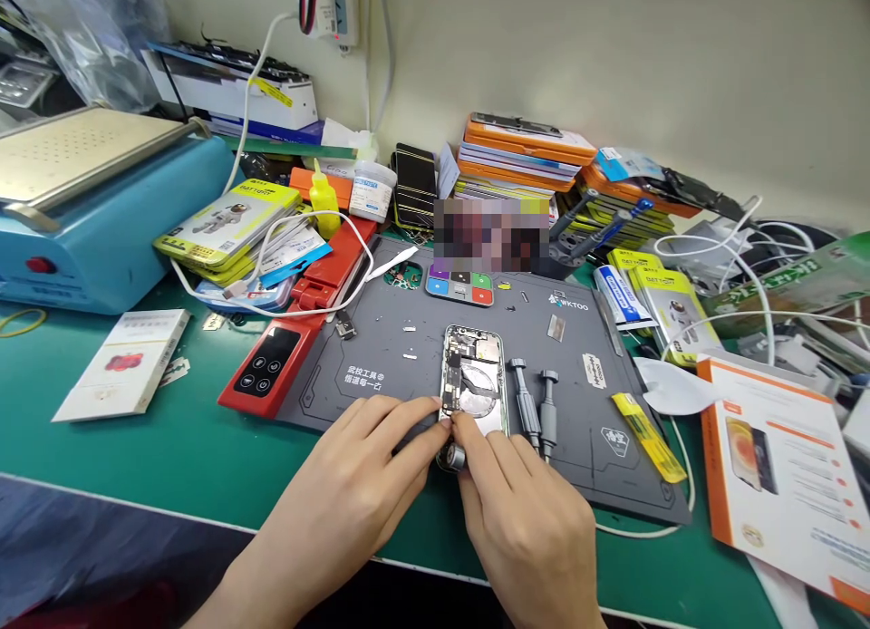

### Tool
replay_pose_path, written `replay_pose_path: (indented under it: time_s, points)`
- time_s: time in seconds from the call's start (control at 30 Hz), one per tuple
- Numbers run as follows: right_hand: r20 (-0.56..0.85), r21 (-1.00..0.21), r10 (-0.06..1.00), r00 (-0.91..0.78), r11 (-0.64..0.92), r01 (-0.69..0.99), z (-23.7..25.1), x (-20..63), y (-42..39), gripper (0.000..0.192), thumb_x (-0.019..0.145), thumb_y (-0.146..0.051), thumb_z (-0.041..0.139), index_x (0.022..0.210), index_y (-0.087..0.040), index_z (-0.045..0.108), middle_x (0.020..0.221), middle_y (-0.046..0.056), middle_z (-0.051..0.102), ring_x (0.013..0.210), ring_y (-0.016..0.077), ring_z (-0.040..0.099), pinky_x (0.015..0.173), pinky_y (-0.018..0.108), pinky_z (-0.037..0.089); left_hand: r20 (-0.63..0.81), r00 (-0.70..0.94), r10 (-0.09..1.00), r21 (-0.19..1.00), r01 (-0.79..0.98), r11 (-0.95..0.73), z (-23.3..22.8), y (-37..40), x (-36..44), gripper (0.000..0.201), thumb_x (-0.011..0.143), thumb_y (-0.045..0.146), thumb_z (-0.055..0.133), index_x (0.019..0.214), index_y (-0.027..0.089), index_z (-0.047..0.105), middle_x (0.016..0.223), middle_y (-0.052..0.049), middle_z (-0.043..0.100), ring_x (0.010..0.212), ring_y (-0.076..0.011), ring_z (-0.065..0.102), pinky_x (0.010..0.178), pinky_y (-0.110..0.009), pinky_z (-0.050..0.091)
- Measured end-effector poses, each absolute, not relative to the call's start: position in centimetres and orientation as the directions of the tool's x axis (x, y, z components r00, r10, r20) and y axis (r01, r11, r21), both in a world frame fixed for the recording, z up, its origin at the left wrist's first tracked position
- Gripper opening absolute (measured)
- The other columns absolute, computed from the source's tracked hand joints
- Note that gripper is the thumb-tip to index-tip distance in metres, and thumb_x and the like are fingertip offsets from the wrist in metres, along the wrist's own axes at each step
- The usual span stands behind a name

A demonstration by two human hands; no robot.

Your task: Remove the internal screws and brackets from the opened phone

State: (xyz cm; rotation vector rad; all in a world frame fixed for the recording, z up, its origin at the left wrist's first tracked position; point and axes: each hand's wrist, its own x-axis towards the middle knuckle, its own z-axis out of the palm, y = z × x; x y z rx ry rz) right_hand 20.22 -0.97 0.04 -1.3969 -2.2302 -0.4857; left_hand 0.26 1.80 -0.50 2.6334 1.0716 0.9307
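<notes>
An opened smartphone [490, 418] lies on the dark grey repair mat [401, 375], its circuit board and round coil exposed. My left hand [363, 470] is closed at the phone's lower left, fingertips gripping its edge and the board's lower end. My right hand [523, 511] meets it there, index fingertip on the phone's lower part. A grey screwdriver [454, 457] shows only its round cap beside my right fingers; it appears tucked in that hand, the shaft hidden. Two more grey screwdrivers [526, 402] lie just right of the phone.
A red device with touch buttons [272, 362] borders the mat's left. Behind are a coloured magnetic tray [460, 286], a tool holder [561, 248] and stacked boxes [523, 149]. A blue machine [115, 221] stands left; an orange-white box [788, 466] lies right. Small loose parts dot the mat.
</notes>
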Motion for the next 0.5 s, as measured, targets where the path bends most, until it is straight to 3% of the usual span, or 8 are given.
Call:
replay_pose_path:
  time_s: [0.33,0.5]
  points:
    - [0.578,-0.124,0.775,-0.256,0.394,0.911,-0.45,19.88,-0.92,0.022,0.110,-0.012,0.055,0.119,-0.012,0.075,0.083,0.002,0.073,0.074,0.0178,0.062,0.071,0.032,0.044,0.474,0.541,0.695,0.391,0.578,-0.716,-0.62,1.65,0.26,0.030,0.113,0.009,0.053,0.137,0.014,0.070,0.142,-0.011,0.072,0.117,-0.0270,0.066,0.102,-0.045,0.059]
    - [0.591,-0.128,0.768,-0.247,0.392,0.911,-0.42,19.98,-1.00,0.022,0.111,-0.014,0.054,0.118,-0.013,0.075,0.082,0.001,0.074,0.072,0.0170,0.063,0.069,0.030,0.043,0.478,0.532,0.699,0.376,0.595,-0.710,-0.54,1.72,0.40,0.030,0.113,0.010,0.052,0.136,0.015,0.070,0.139,-0.011,0.074,0.114,-0.0280,0.069,0.098,-0.046,0.061]
